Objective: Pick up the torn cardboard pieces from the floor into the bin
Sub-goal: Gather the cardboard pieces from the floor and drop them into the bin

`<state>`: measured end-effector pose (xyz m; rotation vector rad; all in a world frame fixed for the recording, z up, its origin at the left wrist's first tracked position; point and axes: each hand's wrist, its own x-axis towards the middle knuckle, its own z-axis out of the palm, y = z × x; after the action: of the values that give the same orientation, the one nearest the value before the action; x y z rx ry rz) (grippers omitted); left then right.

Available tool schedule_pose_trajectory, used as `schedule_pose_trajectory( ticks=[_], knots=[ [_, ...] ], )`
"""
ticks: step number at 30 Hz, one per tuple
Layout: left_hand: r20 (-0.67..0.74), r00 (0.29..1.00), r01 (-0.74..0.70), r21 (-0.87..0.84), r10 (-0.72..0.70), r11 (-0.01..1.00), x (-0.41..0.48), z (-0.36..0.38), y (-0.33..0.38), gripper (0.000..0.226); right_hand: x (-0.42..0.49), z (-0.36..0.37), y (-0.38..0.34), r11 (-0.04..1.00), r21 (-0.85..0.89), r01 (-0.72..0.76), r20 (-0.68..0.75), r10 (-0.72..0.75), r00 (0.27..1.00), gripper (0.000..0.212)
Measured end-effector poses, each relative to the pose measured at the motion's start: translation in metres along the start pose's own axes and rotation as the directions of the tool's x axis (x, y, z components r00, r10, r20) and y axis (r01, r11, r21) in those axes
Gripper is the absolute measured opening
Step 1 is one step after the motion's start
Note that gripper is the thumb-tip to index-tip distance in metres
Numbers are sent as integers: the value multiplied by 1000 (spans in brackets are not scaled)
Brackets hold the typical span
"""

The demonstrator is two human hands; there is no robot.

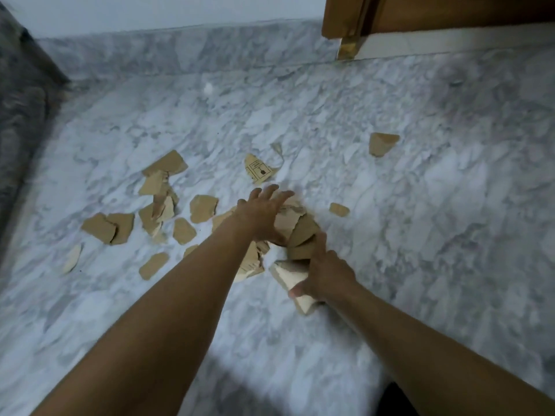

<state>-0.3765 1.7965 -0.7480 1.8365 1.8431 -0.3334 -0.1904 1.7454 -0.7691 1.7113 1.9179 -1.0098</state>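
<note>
The step in hand seems to be the gathering: both hands work on one heap of torn cardboard pieces (295, 232) on the marble floor (420, 190). The left hand (264, 216) lies spread over the heap, its fingers (283, 196) open and stretched forward, pressing or raking but not closed on anything. The right hand (322, 273) is closed around a bundle of pieces (292, 276) at the near side of the heap. No bin is in view, so the next move probably calls for pulling more scraps into the bundle, and then lifting it and finding the bin outside this view. Many pieces are not yet collected: a group lies to the left (159, 202), one printed piece (258, 171) is just beyond the left hand, a small one (339, 209) is to the right, and another (382, 144) lies well apart, farther to the right. The pieces are flat, brown, with ragged pale edges, and of different sizes.
</note>
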Motion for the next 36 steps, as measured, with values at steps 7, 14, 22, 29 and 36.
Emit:
schedule_pose_trajectory(
  ticks=[7,14,22,29,36],
  knots=[
    [-62,998,13,111,-6,994,22,12,16,96,-5,-68,41,959,-127,253,315,-203,927,101],
    [-109,987,109,-101,-120,989,18,-10,22,66,24,-144,56,967,-110,232,173,-211,962,45],
    [-114,974,125,-443,-194,888,-18,-55,2,54,74,-132,43,983,-81,164,-159,-175,972,80],
    [46,998,-28,-206,38,978,-6,-5,55,84,85,-114,40,996,-47,81,-217,-89,972,76],
    [23,1000,-12,1,12,1000,15,27,77,110,101,-116,48,991,135,23,-141,-4,990,86]
  ],
)
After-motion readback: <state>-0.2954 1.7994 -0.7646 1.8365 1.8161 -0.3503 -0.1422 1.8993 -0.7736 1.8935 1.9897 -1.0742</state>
